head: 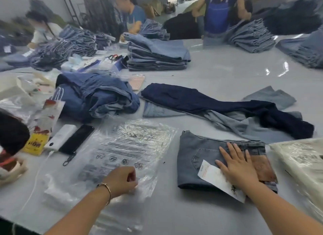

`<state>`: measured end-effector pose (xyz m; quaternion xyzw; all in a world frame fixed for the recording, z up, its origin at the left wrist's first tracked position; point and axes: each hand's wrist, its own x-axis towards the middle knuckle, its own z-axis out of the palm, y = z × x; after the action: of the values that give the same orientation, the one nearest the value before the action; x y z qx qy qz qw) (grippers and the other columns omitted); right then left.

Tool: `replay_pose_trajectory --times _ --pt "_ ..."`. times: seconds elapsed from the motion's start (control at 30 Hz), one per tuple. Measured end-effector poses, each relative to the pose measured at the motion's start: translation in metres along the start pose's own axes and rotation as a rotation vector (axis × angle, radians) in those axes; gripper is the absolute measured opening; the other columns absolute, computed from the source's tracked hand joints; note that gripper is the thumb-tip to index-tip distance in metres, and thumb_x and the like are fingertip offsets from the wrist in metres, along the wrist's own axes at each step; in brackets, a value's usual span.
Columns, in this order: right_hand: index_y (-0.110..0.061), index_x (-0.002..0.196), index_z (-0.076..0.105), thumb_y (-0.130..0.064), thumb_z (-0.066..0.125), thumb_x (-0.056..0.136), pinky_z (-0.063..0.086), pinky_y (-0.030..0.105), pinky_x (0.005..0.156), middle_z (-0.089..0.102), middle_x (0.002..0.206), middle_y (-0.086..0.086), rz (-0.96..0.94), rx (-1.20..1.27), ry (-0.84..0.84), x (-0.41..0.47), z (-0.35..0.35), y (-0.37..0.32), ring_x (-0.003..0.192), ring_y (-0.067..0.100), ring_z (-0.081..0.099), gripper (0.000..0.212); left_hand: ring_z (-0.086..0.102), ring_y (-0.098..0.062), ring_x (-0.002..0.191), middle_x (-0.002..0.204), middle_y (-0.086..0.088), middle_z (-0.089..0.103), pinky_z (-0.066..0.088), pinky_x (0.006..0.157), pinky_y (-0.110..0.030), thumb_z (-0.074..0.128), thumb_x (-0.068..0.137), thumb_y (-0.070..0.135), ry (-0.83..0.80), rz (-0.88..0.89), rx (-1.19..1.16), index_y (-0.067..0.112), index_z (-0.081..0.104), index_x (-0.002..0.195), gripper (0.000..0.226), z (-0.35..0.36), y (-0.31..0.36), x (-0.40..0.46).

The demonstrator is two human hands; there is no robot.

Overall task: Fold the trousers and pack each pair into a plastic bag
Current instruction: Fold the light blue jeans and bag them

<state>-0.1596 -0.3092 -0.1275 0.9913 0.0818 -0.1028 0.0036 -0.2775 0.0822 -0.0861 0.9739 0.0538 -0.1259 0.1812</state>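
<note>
Two hazards apply here. Your left hand [123, 179] pinches the near edge of the plastic bag [125, 150], fingers curled on the film; your right hand [237, 164] lies flat, fingers straight, on the folded trousers [197, 157] just right of the bag. The paper tag [218, 179] hangs loose under your palm and may snag at the bag mouth. If you pinch both film layers together, the bag likely stays closed.

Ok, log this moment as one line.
left hand pinches plastic bag | right hand flat on folded jeans | jeans not yet bagged
</note>
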Motion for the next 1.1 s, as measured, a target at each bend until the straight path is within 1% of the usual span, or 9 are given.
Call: replay_pose_trajectory --times 0.1,0.2,0.3,0.43,0.57,0.73,0.87,0.93,1.1 --pt "-0.036 0.152 -0.005 -0.064 0.010 0.094 -0.011 0.044 0.117 -0.019 0.160 -0.005 0.010 -0.006 0.013 -0.002 0.000 -0.003 0.145 0.014 -0.021 0.066 0.055 0.001 0.069 0.071 0.015 0.059 0.041 0.061 -0.013 0.071 0.061 0.053 -0.157 -0.008 0.025 0.030 0.056 0.068 0.028 0.000 -0.036 -0.040" --pt "-0.036 0.153 -0.002 -0.063 0.012 0.095 -0.007 0.043 0.118 -0.016 0.160 -0.006 0.021 -0.014 0.020 -0.006 -0.002 -0.007 0.147 0.014 -0.015 0.065 0.050 -0.004 0.085 0.090 0.015 0.052 0.042 0.072 -0.018 0.072 0.049 0.064 -0.206 0.059 0.062 0.031 0.056 0.084 0.050 0.009 -0.048 -0.062" --pt "-0.035 0.153 0.002 -0.064 0.013 0.094 -0.002 0.041 0.119 -0.011 0.161 -0.005 0.045 -0.024 0.021 -0.010 -0.004 -0.012 0.148 0.016 -0.009 0.066 0.045 -0.001 0.088 0.094 0.016 0.046 0.039 0.074 -0.016 0.074 0.062 0.053 -0.138 0.139 0.103 0.034 0.055 0.086 0.037 0.014 -0.049 -0.068" --pt "-0.036 0.153 0.008 -0.067 0.015 0.092 0.004 0.039 0.119 -0.008 0.162 -0.004 0.076 -0.010 0.016 -0.020 -0.007 -0.016 0.148 0.017 -0.004 0.069 0.047 0.006 0.075 0.082 0.021 0.051 0.043 0.073 -0.018 0.068 0.081 0.039 -0.085 0.138 0.075 0.031 0.063 0.080 0.010 0.009 -0.044 -0.062" --pt "-0.036 0.152 0.009 -0.069 0.017 0.091 0.007 0.040 0.118 -0.006 0.162 -0.003 0.105 0.000 0.001 -0.031 -0.008 -0.018 0.148 0.019 -0.002 0.070 0.053 0.002 0.069 0.071 0.018 0.057 0.043 0.067 -0.017 0.069 0.082 0.035 -0.041 0.108 -0.024 0.035 0.054 0.065 0.023 0.001 -0.039 -0.051" --pt "-0.035 0.152 0.009 -0.070 0.017 0.091 0.008 0.042 0.117 -0.007 0.162 -0.003 0.136 0.025 0.008 -0.047 -0.004 -0.015 0.148 0.019 -0.003 0.071 0.050 0.006 0.066 0.070 0.020 0.054 0.035 0.057 -0.007 0.075 0.063 0.046 -0.248 0.194 0.144 0.036 0.054 0.065 0.023 0.008 -0.036 -0.048" --pt "-0.035 0.153 0.008 -0.070 0.015 0.090 0.006 0.042 0.116 -0.008 0.162 -0.003 0.155 0.034 0.016 -0.052 -0.001 -0.016 0.148 0.018 -0.005 0.072 0.047 0.004 0.076 0.082 0.020 0.048 0.037 0.066 -0.013 0.064 0.063 0.037 -0.236 0.261 0.165 0.036 0.055 0.075 0.015 0.014 -0.040 -0.053" --pt "-0.036 0.153 0.007 -0.070 0.014 0.090 0.004 0.041 0.116 -0.009 0.162 -0.003 0.157 0.048 0.011 -0.051 -0.001 -0.016 0.148 0.018 -0.006 0.072 0.044 0.004 0.080 0.088 0.021 0.041 0.037 0.069 -0.013 0.059 0.066 0.033 -0.222 0.307 0.182 0.032 0.062 0.087 0.021 0.017 -0.040 -0.053" --pt "-0.035 0.153 0.007 -0.070 0.014 0.090 0.001 0.042 0.117 -0.011 0.161 -0.002 0.161 0.071 -0.004 -0.051 0.000 -0.015 0.148 0.019 -0.008 0.072 0.044 0.003 0.091 0.088 0.022 0.037 0.040 0.077 -0.015 0.058 0.074 0.029 -0.196 0.280 0.233 0.029 0.066 0.096 0.023 0.023 -0.036 -0.053"
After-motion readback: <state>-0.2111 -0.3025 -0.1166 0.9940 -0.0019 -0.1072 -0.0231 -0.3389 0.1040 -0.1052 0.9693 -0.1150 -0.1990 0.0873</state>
